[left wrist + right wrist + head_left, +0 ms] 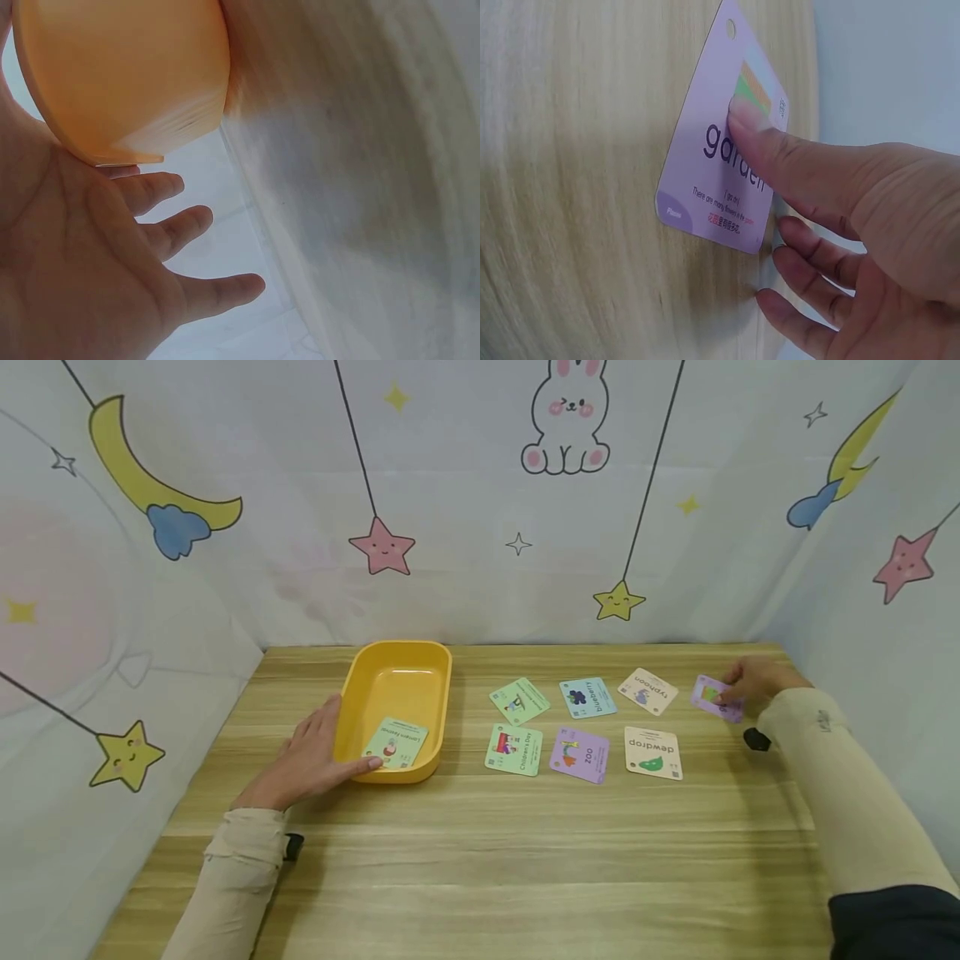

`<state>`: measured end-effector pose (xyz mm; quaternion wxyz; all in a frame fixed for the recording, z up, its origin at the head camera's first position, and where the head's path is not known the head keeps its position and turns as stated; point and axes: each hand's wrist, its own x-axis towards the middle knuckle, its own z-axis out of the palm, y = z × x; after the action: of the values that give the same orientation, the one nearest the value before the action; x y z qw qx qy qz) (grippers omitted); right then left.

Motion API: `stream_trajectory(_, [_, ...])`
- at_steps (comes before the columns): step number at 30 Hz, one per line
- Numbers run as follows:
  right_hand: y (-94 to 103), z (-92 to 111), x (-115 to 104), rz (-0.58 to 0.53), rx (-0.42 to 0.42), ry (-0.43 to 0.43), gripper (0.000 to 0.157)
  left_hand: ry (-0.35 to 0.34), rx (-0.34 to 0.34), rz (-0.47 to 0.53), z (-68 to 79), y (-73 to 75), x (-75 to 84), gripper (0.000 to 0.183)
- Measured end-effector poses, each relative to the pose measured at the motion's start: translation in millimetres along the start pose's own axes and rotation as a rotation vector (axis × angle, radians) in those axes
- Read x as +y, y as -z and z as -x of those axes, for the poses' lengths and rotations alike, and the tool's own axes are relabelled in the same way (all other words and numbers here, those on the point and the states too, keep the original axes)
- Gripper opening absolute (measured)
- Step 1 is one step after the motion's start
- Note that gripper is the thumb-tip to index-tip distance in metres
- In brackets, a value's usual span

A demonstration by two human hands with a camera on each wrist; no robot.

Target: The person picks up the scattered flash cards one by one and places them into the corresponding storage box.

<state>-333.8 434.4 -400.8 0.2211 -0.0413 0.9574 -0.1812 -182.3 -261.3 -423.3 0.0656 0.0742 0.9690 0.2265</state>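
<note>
At the right end of the table, my right hand (767, 680) pinches a purple flash card (686, 169) with the thumb on its printed face. The word "garden" and a small line of text show on it in the right wrist view. The card tilts up off the wood there, its far side hidden. On the left, my left hand (309, 762) rests against a yellow plastic tray (402, 700), thumb lying over the near rim and fingers spread straight along the outer side. A green "Lantern Festival" card (399, 740) lies inside, close to that thumb.
Between tray and right hand lie two rows of cards: a green card (520, 701), "blueberry" card (588, 697) and "typhoon" card (648, 691) behind; "Children's Day" card (514, 749), "zoo" card (580, 755) and "dewdrop" card (653, 753) in front. A printed curtain (465, 585) borders the table.
</note>
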Motion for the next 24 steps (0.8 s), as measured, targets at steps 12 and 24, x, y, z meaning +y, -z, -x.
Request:
stream_trajectory(12, [6.1, -4.6, -9.9, 0.057, -0.118, -0.043, 0.031, -0.004, 0.001, 0.012, 1.5, 0.6, 0.6, 0.125])
stream_trajectory(24, [5.7, -3.9, -10.1, -0.003, -0.127, -0.073, 0.026, -0.044, 0.026, 0.020, -1.5, -0.2, -0.7, 0.122])
